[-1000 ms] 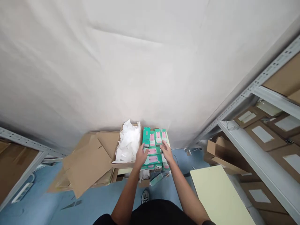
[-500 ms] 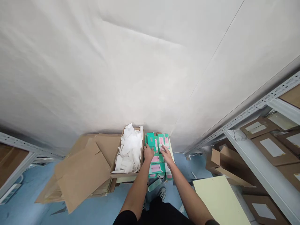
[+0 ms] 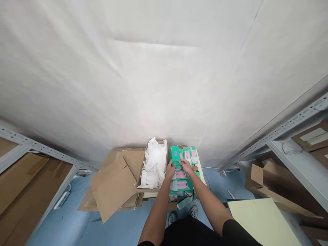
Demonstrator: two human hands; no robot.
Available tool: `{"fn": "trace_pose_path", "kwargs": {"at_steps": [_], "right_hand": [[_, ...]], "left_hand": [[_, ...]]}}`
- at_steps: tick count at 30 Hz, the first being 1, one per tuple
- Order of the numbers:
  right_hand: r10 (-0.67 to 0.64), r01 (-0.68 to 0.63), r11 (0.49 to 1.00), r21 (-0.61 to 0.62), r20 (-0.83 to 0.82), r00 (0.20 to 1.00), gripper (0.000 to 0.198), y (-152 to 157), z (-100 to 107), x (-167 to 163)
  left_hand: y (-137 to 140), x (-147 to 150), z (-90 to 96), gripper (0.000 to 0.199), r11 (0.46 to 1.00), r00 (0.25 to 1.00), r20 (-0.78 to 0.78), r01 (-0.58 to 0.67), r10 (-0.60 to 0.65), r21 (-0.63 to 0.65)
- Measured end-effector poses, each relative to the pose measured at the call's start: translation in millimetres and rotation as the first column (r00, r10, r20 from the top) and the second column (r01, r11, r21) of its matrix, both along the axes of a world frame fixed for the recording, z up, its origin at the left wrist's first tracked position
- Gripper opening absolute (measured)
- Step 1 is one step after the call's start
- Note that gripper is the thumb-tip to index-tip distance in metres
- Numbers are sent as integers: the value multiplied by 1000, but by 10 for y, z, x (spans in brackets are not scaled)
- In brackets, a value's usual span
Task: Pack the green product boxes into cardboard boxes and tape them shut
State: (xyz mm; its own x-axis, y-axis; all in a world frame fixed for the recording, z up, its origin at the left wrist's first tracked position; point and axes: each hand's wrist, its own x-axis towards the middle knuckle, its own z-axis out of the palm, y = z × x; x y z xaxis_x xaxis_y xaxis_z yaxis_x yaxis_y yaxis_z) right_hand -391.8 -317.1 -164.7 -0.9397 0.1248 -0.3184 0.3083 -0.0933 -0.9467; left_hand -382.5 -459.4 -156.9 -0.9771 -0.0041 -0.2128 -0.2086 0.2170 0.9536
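Note:
A plain green box [image 3: 175,153] is gripped at its lower left edge by my left hand [image 3: 170,169]. At the lower right corner of that box is my right hand [image 3: 186,166], its thumb and fingers closed on it. Beneath and around it lie several green boxes with pink fronts [image 3: 180,185], packed close together. Two more pink-fronted boxes [image 3: 191,154] stand just right of the held box. My palms and parts of the boxes below are hidden.
Left of the green boxes stands an open carton [image 3: 139,190] heaped with white paper pieces [image 3: 154,164]. Flattened cardboard [image 3: 112,188] lies farther left. Metal shelves [image 3: 284,153] with cartons flank both sides. A pale yellow board [image 3: 261,222] sits at lower right.
My right hand has moved left from the neighbouring boxes onto the plain green box. My left hand stays on that box. The whole view has shifted, so things appear farther right.

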Motion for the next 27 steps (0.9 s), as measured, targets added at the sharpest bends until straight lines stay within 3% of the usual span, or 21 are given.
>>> {"fn": "trace_pose_path", "kwargs": {"at_steps": [4,7,14,20,27], "right_hand": [[-99,98,995,-18,-62,993,56,158,203,159],[-105,97,991,-95,-87,991,70,406,384,343],[-197,149,965,-215,-226,954,78,1139,880,1024],[-359,300,923,-242,-260,896,75,1788,1093,1770],[-578,544,815,-198,-245,778,70,2815,1023,3042]], "left_hand": [[-23,107,201,72,976,996,-48,82,-74,200],[35,170,395,84,935,982,-89,185,-166,303],[480,313,858,92,805,872,-114,485,-477,342],[1275,647,1054,95,671,752,-137,643,-645,370],[2661,1461,1060,93,497,560,-144,807,-816,318]]}}
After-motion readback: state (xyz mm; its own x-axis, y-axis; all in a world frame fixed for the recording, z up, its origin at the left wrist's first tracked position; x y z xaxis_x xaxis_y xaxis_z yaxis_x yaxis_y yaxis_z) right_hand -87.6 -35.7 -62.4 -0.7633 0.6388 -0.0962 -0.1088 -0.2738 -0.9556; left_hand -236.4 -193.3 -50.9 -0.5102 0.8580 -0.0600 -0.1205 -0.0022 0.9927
